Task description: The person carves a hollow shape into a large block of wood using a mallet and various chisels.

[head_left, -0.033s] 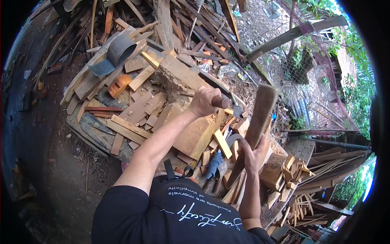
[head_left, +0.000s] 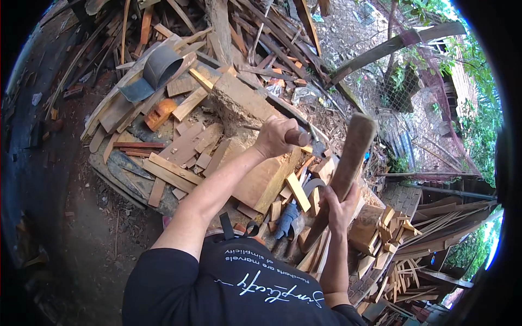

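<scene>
My left hand (head_left: 275,137) is closed round a chisel, its round wooden handle (head_left: 297,137) sticking out to the right. The thin blade points left into a rough, chipped hollow across a large wooden block (head_left: 260,182). Pale chips lie loose in that hollow, and the blade's tip is hard to make out. To the right, my right hand (head_left: 340,206) grips a long wooden mallet (head_left: 353,146), a heavy club-like piece. Its thick end is raised beyond the hand and stands apart from the chisel handle.
An orange wooden piece (head_left: 160,114), a curved dark sheet (head_left: 162,66) and several offcuts (head_left: 187,144) crowd the bench on the left. A blue cloth (head_left: 286,220) lies near my body. Stacked scraps (head_left: 380,233) stand at right; a timber pile (head_left: 266,38) rises behind.
The mallet's raised end has shifted very slightly to the right. The chisel handle has moved a touch right too; the block stays where it was.
</scene>
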{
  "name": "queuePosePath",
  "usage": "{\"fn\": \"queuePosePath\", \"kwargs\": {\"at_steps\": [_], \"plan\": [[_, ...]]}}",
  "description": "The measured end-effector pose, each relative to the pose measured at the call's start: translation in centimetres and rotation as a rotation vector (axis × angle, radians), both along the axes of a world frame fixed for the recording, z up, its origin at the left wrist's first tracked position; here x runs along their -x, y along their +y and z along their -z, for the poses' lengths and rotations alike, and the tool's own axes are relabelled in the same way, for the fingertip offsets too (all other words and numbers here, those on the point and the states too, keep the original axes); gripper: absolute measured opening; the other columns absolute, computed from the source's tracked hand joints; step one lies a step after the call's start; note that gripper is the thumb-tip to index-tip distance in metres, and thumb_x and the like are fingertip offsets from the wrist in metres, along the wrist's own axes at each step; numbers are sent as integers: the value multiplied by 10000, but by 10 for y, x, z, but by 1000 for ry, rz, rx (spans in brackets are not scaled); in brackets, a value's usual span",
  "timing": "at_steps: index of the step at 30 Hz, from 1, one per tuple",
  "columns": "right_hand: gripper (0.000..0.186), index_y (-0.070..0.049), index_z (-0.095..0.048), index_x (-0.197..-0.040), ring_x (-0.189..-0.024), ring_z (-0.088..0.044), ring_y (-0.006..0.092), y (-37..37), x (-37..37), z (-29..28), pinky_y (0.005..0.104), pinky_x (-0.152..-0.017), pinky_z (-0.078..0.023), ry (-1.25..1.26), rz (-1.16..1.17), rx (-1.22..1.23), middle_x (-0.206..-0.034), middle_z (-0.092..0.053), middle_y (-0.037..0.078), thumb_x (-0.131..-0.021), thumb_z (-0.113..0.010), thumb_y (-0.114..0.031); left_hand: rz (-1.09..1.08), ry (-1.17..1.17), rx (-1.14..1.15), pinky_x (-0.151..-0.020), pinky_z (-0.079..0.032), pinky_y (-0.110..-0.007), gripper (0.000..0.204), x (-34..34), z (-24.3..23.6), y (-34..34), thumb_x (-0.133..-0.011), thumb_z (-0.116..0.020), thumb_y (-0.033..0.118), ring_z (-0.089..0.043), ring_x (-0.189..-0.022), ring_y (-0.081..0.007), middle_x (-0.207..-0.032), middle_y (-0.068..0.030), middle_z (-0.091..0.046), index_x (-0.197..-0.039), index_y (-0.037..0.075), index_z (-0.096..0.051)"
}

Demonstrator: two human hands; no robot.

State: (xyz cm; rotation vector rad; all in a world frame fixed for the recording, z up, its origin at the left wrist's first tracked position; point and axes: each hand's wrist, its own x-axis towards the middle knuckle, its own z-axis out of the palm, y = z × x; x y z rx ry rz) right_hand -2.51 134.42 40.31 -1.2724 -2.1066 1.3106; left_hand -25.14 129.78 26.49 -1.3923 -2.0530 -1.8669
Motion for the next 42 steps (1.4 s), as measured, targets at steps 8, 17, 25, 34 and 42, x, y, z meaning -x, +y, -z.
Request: {"fn": "queuePosePath", "kwargs": {"at_steps": [8,17,25,34,42], "plan": [[398,-73,-382,-1162,-574,-584,133,-12,-14,-11,247,-521,-471,168,5,0,-753,-573,64,-871,-652,-54,70,-50,-123,-634,-438,-368,269,-1,-8,4,-633,-753,107,-606,-636,-287,-660,-45,-603,-769,125,-521],[519,-64,-381,-1247,-621,-594,152,-38,-10,-22,256,-593,-501,416,22,-261,-792,-591,76,-815,-659,10,109,-89,-104,-645,-463,-380,271,5,3,2,-647,-770,132,-611,-667,-298,-708,-48,-623,-786,123,-537],[498,-57,-443,-1185,-715,-589,143,-24,-11,3,258,-591,-492,-74,-75,-144,-889,-567,79,-798,-743,-144,85,-90,-91,-622,-448,-364,242,1,9,-7,-676,-753,163,-602,-637,-285,-681,-49,-602,-743,130,-522],[506,-32,-444,-1147,-676,-593,151,-33,-3,21,289,-569,-505,-183,-100,87,-868,-579,81,-789,-761,-198,115,-54,-33,-620,-452,-379,219,5,18,-2,-671,-730,142,-612,-665,-294,-685,-55,-610,-763,125,-532],[473,-10,-462,-1195,-763,-586,197,-29,-25,38,304,-686,-484,315,-45,-183,-940,-581,126,-825,-718,-157,116,-24,6,-625,-456,-381,234,-3,10,4,-659,-748,153,-625,-651,-294,-676,-62,-616,-771,123,-545]]}}
